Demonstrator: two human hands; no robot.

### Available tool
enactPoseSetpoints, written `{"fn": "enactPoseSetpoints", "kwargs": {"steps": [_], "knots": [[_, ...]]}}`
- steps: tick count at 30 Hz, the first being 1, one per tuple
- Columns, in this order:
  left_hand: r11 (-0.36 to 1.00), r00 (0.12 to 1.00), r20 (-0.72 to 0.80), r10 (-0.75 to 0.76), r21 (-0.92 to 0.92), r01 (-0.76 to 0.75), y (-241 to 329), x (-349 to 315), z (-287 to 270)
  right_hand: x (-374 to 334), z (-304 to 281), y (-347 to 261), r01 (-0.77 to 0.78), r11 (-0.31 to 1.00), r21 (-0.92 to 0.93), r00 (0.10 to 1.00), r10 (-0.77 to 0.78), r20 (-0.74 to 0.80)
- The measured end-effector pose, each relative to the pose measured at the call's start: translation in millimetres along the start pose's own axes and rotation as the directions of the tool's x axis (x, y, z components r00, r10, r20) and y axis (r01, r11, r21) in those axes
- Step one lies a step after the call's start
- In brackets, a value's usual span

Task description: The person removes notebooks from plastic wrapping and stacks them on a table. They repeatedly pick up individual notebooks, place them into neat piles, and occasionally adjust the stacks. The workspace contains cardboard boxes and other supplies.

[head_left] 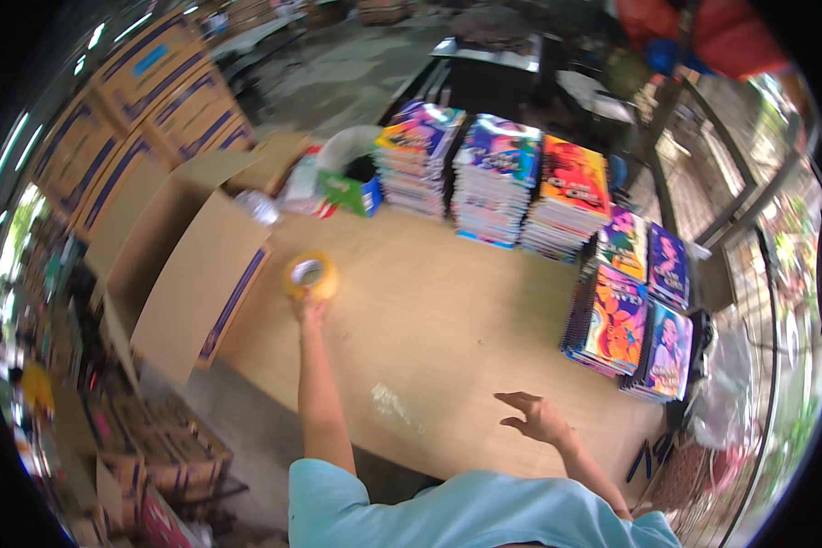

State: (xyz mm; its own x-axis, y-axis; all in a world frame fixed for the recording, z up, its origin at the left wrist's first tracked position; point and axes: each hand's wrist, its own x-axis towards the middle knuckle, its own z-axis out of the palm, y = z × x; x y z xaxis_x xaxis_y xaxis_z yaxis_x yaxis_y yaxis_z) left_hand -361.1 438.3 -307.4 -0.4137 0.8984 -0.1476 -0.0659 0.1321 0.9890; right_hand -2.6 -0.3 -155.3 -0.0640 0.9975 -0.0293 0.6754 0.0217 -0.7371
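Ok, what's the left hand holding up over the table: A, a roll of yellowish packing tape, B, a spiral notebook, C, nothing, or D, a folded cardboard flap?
A: the left hand grips a roll of tape above the wooden table, while the right hand hovers open and empty.

My left hand (309,309) grips a yellow roll of packing tape (310,275) left of centre, beside an open brown cardboard box (196,265) at the frame's left. My right hand (537,418) hovers open over the pale wooden tabletop (429,310), lower right. Stacks of colourful spiral notebooks (498,178) line the upper middle and right.
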Motion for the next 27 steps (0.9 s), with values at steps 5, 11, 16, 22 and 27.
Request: {"fn": "enactPoseSetpoints", "kwargs": {"steps": [5,11,16,22,27], "knots": [[0.757,0.811,0.167,0.560,0.296,-0.583,47.6,-46.0,169.4,2.6,-77.4,58.0,-0.254,0.959,-0.123,0.899,0.187,-0.396],[0.985,0.299,0.947,0.121,-0.077,-0.157,50.9,-266.6,297.2,107.8,-225.4,106.6,0.035,0.844,0.536,0.494,0.451,-0.743],[0.915,0.627,0.676,0.386,-0.192,-0.355,42.9,-273.1,333.2,157.7,-261.4,117.2,-0.083,0.952,0.294,0.393,0.303,-0.868],[0.988,0.223,0.963,-0.148,0.154,-0.006,86.7,-261.2,340.0,169.8,-279.3,179.8,-0.237,0.858,0.456,0.282,0.510,-0.813],[0.930,0.219,0.968,-0.121,0.188,-0.316,45.2,-301.6,346.9,197.8,-286.3,203.8,-0.095,0.485,0.870,0.612,0.718,-0.333]]}}
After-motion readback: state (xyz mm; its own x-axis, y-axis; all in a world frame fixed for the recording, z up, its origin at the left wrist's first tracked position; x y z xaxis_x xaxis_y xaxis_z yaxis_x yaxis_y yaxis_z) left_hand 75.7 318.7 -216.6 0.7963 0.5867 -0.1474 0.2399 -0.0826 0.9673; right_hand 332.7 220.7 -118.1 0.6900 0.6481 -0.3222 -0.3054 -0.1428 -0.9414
